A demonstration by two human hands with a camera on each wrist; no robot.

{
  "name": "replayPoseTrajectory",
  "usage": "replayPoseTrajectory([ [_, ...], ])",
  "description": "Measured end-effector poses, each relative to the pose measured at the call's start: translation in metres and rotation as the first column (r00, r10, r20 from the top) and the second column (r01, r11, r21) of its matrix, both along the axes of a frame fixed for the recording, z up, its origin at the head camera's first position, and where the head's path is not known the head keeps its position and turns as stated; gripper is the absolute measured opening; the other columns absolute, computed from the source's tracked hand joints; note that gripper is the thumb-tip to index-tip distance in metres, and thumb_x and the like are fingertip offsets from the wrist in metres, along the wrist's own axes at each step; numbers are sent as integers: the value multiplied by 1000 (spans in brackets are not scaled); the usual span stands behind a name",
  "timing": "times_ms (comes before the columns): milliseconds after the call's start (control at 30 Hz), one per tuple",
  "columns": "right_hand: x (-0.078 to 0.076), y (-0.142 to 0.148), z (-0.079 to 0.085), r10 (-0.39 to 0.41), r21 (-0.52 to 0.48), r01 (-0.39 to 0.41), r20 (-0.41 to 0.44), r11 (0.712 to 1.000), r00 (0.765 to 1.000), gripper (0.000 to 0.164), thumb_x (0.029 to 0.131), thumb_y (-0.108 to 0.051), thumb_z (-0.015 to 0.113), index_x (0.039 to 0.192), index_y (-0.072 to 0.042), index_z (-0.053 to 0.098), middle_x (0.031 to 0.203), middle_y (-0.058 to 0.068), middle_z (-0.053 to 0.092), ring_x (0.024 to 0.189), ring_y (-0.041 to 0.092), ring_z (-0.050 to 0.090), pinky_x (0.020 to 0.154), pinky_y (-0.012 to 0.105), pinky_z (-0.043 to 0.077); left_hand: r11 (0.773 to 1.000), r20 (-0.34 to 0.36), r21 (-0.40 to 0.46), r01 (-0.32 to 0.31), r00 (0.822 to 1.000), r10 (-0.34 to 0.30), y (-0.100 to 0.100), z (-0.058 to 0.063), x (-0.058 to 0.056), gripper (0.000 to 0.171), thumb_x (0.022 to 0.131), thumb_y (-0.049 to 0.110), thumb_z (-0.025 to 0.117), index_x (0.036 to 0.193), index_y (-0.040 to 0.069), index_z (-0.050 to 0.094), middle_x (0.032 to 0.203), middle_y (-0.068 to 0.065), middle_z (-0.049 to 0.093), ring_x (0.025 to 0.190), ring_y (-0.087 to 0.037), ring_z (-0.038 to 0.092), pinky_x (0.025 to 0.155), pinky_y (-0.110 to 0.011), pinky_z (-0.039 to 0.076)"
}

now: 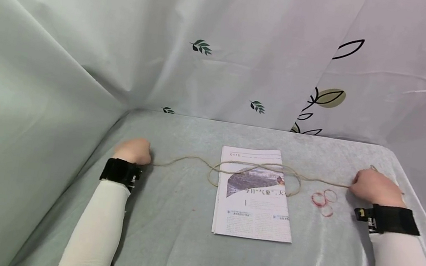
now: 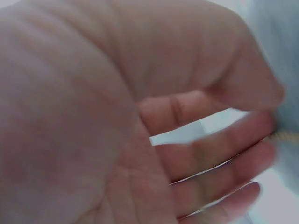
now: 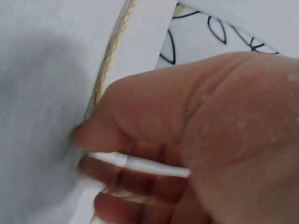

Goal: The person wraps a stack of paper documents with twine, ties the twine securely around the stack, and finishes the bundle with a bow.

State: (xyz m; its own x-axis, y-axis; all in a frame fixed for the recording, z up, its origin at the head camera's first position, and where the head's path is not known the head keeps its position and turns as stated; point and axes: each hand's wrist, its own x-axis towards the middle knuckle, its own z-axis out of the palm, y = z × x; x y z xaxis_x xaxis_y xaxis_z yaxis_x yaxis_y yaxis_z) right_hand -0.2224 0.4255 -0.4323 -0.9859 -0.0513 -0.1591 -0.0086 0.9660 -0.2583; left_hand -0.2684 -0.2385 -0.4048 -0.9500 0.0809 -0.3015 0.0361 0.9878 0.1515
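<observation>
Left hand [image 1: 134,150] and right hand [image 1: 378,187] each hold the string [image 1: 193,157], which crosses the folded newspaper [image 1: 256,202]; red rubber bands [image 1: 324,202] lie right of it on the worktop [image 1: 164,244].

I hold a thin tan cord [image 1: 259,166], one stretch in my left hand [image 1: 134,150], another in my right hand [image 1: 378,188]. It bends loosely and crosses itself over the upper half of a folded, printed newspaper [image 1: 253,223] lying flat, curves bowing past both side edges.
</observation>
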Motion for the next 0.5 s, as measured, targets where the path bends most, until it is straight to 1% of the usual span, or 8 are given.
replayPoseTrajectory([
  [67, -3, -8, -3, 85, -30, -88, -80, 996, 993, 16, 87, -5, 66, 97, 4, 75, 97, 24, 73, 87, 42, 68, 76, 61, 54, 998, -78, -18, 60, 995, -61, 14, -4, -1, 13, 97, 5, 60, 99, 2, 73, 105, -19, 73, 92, -38, 68, 79, -53, 58],
  [133, -5, -20, -7, 165, -69, -177, -145, 982, 976, 28, 88, -3, 70, 112, 8, 77, 111, 27, 74, 96, 42, 70, 85, 60, 55, 985, -157, 3, 175, 973, -172, 32, -10, -2, 23, 100, 6, 62, 118, -1, 75, 123, -22, 74, 112, -44, 69, 96, -59, 57],
  [200, -6, -33, -10, 208, -121, -230, -166, 966, 964, 37, 88, -1, 73, 123, 9, 75, 117, 26, 73, 91, 37, 68, 83, 55, 54, 952, -202, 46, 304, 936, -289, 53, -17, -2, 41, 100, 7, 65, 140, -3, 69, 141, -25, 68, 134, -46, 62, 113, -61, 49],
  [267, -7, -47, -11, 234, -176, -259, -154, 950, 960, 43, 89, -2, 76, 131, 8, 73, 119, 22, 74, 83, 27, 64, 77, 46, 52, 910, -196, 104, 401, 905, -376, 71, -22, 0, 57, 99, 7, 67, 154, -5, 58, 154, -27, 59, 147, -46, 52, 123, -59, 40],
  [300, -6, -54, -12, 244, -195, -269, -144, 943, 959, 44, 91, -3, 77, 134, 7, 73, 119, 20, 74, 79, 22, 61, 74, 42, 50, 897, -185, 125, 423, 898, -398, 78, -26, 2, 64, 100, 8, 67, 160, -6, 51, 159, -28, 55, 152, -46, 47, 126, -58, 37],
  [367, -7, -65, -14, 257, -221, -282, -137, 933, 957, 44, 95, -5, 79, 137, 6, 72, 116, 15, 74, 73, 15, 56, 68, 38, 46, 891, -178, 136, 432, 896, -407, 89, -29, 6, 71, 102, 12, 68, 166, -6, 43, 162, -28, 51, 155, -45, 45, 127, -56, 36],
  [433, -7, -75, -17, 276, -225, -304, -149, 926, 950, 42, 97, -7, 80, 137, 4, 72, 116, 12, 74, 75, 12, 57, 70, 37, 48, 897, -206, 118, 426, 894, -397, 96, -33, 9, 67, 106, 17, 67, 165, -7, 43, 159, -27, 55, 152, -43, 49, 125, -55, 40],
  [500, -6, -81, -20, 290, -214, -323, -170, 922, 942, 36, 98, -9, 82, 132, 1, 75, 113, 10, 73, 78, 12, 59, 72, 39, 50, 902, -246, 110, 417, 891, -382, 101, -36, 10, 58, 109, 19, 66, 160, -5, 50, 147, -24, 64, 139, -39, 60, 117, -53, 48],
])
